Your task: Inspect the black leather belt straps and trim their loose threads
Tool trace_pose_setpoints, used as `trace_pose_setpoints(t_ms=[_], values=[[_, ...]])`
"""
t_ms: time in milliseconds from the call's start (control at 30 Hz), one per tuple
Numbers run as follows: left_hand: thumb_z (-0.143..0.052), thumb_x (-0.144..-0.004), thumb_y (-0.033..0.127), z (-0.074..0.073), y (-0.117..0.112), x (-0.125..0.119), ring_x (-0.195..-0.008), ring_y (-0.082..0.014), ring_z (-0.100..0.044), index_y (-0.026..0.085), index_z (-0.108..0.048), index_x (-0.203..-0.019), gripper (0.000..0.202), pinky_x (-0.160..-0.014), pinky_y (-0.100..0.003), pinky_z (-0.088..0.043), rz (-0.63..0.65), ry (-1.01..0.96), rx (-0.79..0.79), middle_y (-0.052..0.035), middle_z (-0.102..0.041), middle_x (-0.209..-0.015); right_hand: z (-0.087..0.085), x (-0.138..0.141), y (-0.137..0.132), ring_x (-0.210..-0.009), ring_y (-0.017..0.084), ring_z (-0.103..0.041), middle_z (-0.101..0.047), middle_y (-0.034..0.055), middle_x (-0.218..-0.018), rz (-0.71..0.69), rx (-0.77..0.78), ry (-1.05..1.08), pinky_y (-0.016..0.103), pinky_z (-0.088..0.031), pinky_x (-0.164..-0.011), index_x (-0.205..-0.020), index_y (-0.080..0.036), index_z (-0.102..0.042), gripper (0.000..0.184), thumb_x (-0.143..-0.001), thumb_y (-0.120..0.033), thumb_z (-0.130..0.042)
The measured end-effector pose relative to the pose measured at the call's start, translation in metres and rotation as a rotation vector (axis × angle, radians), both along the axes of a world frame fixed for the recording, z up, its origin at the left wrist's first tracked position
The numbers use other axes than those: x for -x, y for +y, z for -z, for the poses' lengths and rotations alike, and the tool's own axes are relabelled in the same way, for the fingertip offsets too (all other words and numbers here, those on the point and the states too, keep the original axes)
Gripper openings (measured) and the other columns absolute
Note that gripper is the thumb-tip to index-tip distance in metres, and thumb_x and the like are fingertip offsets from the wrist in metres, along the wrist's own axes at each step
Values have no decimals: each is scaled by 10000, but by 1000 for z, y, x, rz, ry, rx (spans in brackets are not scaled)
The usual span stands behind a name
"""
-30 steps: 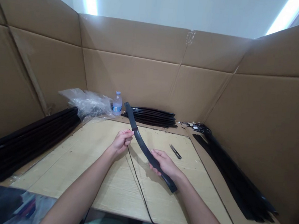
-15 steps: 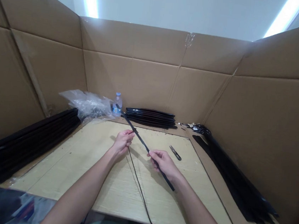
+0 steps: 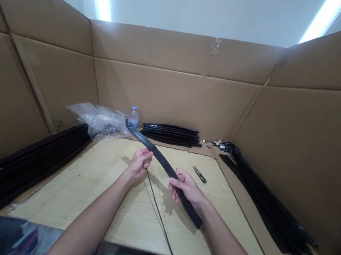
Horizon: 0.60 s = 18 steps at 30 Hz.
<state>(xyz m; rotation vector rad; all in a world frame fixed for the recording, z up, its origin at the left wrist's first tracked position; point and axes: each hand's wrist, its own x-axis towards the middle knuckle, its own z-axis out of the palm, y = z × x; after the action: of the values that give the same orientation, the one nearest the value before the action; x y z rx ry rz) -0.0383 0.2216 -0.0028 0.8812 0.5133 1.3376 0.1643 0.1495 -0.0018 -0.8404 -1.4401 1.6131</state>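
Note:
A long, slightly curved black strip (image 3: 162,160) slants over the table in front of me, its broad face now showing. My right hand (image 3: 187,187) grips its lower half, thumb on top and fingers underneath. At the strip's near edge, around its middle, my left hand (image 3: 140,163) is closed in a pinch. A thin black cord (image 3: 158,210) hangs from the left fingers, runs across the table and drops over the front edge. What exactly the left fingertips pinch where cord and strip meet is partly hidden. Right of the strip lie small black thread snips (image 3: 199,174).
Similar black strips are stacked at the back (image 3: 171,135). Long black bundles lie along the left (image 3: 33,157) and right (image 3: 268,206). Clear plastic bags (image 3: 101,120) and a water bottle (image 3: 133,115) stand back left. Cardboard walls (image 3: 147,84) enclose the table (image 3: 84,191).
The strip has rolled from edge-on to showing its broad face. My right fingers have shifted on it; my left hand has stayed about in place.

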Motion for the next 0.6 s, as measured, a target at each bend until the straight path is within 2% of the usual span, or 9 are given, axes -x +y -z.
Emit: trace_pose_setpoints(t_ms=[133,300,433,600], values=[[-756,-634,199,-1,-1,-1,-374,-5,-132,163,-421,-667,339,-356,-166,-69,9,-37,-7,111,-181,-521,-1,1,2,-323,42,-392,-591,-44,-578,46,-22,21,136,-256,-293,-736,-216,-333,388,-741,-420,-663],[-746,-650,204,-2,-1,-2,-374,-7,-125,165,-404,-652,344,-353,-163,-69,2,-58,1,110,-162,-523,-3,3,2,-384,58,-400,-565,-36,-611,118,80,90,149,-240,-331,-807,-222,-369,327,-821,-517,-509],[-735,-657,193,-1,1,-3,-372,-6,-119,162,-395,-628,343,-353,-159,-65,10,-58,21,111,-154,-518,-2,0,5,-391,49,-379,-545,-42,-594,137,-47,2,151,-227,-350,-742,-211,-352,349,-807,-493,-548],[-712,-643,220,-5,2,1,-383,-15,-141,155,-420,-630,300,-353,-160,-81,54,-84,48,103,-165,-525,-2,-5,11,-395,61,-368,-522,-47,-563,193,-185,-123,184,-252,-377,-908,-179,-489,336,-781,-475,-588]])
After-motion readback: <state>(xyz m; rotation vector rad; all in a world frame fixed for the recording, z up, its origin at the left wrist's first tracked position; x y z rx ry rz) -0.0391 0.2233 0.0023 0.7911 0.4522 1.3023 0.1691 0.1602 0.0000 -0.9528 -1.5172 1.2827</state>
